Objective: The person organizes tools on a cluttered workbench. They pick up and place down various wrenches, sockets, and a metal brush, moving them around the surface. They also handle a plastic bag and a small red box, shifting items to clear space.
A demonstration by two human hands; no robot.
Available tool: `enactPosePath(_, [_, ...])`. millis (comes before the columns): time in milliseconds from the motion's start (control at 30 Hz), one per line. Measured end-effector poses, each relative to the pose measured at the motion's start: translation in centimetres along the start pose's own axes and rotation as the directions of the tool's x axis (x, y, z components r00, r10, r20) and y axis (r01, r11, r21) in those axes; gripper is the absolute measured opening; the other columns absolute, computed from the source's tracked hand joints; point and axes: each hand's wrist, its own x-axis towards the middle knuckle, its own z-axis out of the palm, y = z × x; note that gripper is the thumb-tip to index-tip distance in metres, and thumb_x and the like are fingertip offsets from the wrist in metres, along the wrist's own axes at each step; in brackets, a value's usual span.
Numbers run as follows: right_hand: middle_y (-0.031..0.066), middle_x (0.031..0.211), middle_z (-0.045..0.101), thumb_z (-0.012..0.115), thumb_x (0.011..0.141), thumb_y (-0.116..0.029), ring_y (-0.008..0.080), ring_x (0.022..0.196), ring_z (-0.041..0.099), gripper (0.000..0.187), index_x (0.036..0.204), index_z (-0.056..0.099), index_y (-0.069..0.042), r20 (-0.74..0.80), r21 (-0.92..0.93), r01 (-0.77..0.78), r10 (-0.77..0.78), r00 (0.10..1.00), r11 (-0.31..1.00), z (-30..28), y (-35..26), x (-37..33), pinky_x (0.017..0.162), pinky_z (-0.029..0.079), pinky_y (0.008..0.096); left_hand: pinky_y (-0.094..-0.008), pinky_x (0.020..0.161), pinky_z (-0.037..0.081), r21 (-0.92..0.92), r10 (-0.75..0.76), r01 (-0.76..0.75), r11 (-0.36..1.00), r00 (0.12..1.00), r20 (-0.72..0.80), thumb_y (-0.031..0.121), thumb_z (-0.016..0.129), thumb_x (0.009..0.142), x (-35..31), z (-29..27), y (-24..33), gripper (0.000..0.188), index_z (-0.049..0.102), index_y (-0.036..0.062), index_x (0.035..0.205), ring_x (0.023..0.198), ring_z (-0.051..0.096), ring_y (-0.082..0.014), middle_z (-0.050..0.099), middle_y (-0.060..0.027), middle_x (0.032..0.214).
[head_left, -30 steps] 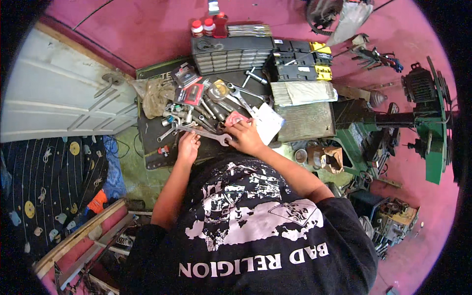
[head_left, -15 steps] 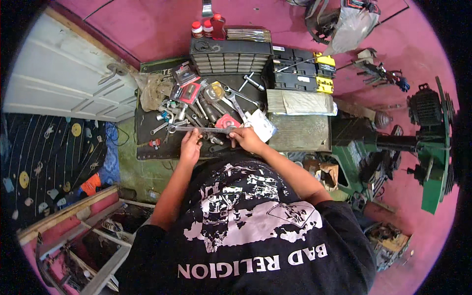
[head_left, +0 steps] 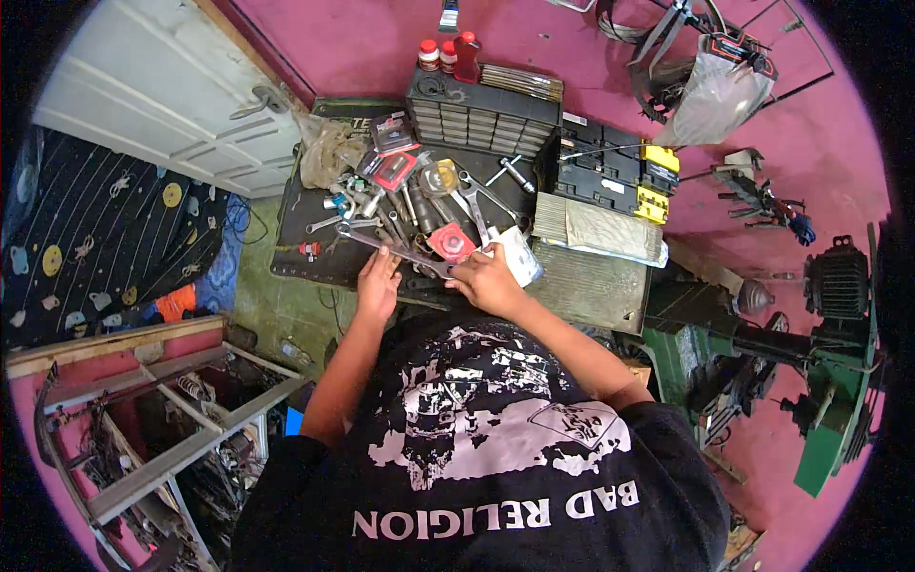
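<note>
A long combination wrench (head_left: 405, 254) spans my two hands above the near part of the bench, sloping down to the right. My left hand (head_left: 378, 284) has its fingertips against the shaft, left of the middle. My right hand (head_left: 488, 283) is closed around the right end and hides part of it. Just beyond lie a red square package (head_left: 451, 242), a white packet (head_left: 516, 255) and several sockets and wrenches in a pile. Another large wrench (head_left: 477, 212) leans across the pile, and a T-handle tool (head_left: 516, 174) lies behind it.
A drawer cabinet (head_left: 481, 122) with bottles on top stands at the back. Black and yellow cases (head_left: 610, 167) and a ridged panel (head_left: 591, 286) are to the right. A green machine (head_left: 829, 400) stands farther right. A white door (head_left: 181, 91) is at the left.
The wrench has gone from nearly level to tilted, its right end now lower. Both hands still hold it. The whole view has shifted and turned slightly.
</note>
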Motion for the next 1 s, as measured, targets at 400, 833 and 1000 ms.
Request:
enactPosePath(400, [0.0018,0.061,0.055,0.039,0.111,-0.037,0.0104,0.054,0.051,0.048,0.079,0.058,-0.006,0.298,0.809,-0.414,0.315,0.901,0.417,2.6,3.0,-0.9,0.053,0.043,0.0284,-0.0233,0.066,0.041,0.115,0.1,-0.108,0.988,0.992,0.071,0.025,0.072,0.095,-0.2,1.2,0.9,0.026,0.069,0.0068,0.113,0.081,0.057,-0.0076,0.067,0.0041,0.092])
enactPosePath(833, [0.0179,0.121,0.07,0.047,0.107,-0.038,0.0187,0.1,0.067,0.045,0.128,0.059,0.0,0.071,0.98,-0.024,0.238,0.969,-0.197,-8.0,-0.3,5.7,0.088,0.052,0.0325,-0.0237,0.07,0.047,0.338,0.451,-0.617,0.711,0.769,0.453,0.021,0.074,0.093,-3.7,24.0,16.4,0.023,0.074,-0.0024,0.094,0.076,0.06,-0.0063,0.071,-0.0009,0.083])
enactPosePath(1000, [0.0064,0.119,0.066,0.063,0.1,-0.034,0.0136,0.103,0.06,0.046,0.134,0.057,-0.004,-0.071,0.955,0.113,0.159,0.985,-0.273,-13.3,-2.7,8.6,0.092,0.046,0.0294,-0.0233,0.073,0.047,0.149,0.502,-0.755,0.639,0.556,0.663,0.024,0.07,0.097,-3.9,30.1,20.3,0.027,0.075,-0.0007,0.108,0.078,0.061,-0.0073,0.073,-0.0023,0.086])
